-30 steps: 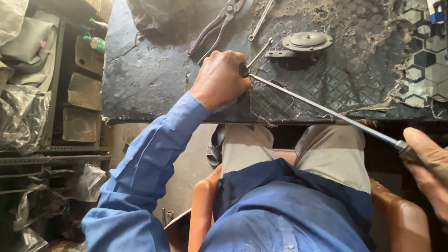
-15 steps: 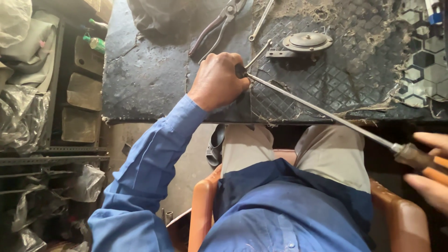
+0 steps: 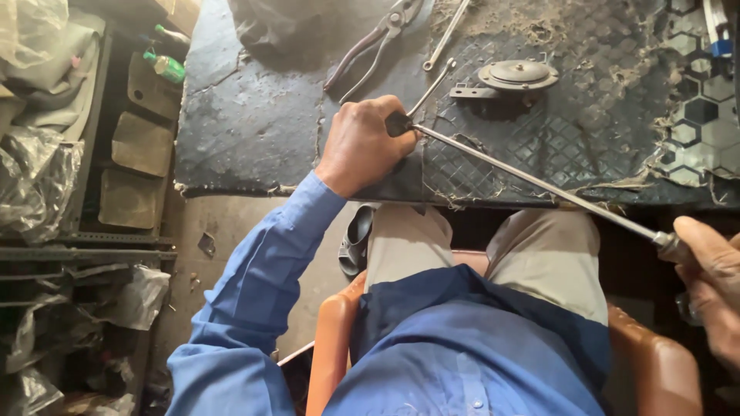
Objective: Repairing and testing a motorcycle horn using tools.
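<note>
I see the left hand [image 3: 362, 146] curled into a tight fist around a small dark part [image 3: 398, 123] at the near edge of the workbench [image 3: 254, 131], fingers wrapped fully shut on it. A long metal rod [image 3: 532, 181] runs out of that part, slanting over the bench edge and across the lap toward the right hand [image 3: 713, 277]. The right hand sits at the frame's edge, fingers bent around the rod's thicker far end; part of the hand is cut off, so I cannot tell how firmly it grips.

My worry is the rod's length. It hangs unsupported between the two hands, so any sideways pull from the right hand could, I judge, twist the dark part out of the left fist or bend the rod. The bench mat [image 3: 539, 139] is torn and frayed near the edge, and the left hand rests right on that ragged border, so it could slip off toward the knees.

A round metal disc [image 3: 518, 75] with a bracket lies just beyond the fist, a thin hooked wire [image 3: 432, 86] beside it, and pliers [image 3: 370, 46] further back. A sweep of the rod or elbow could knock these loose pieces across the bench.
</note>
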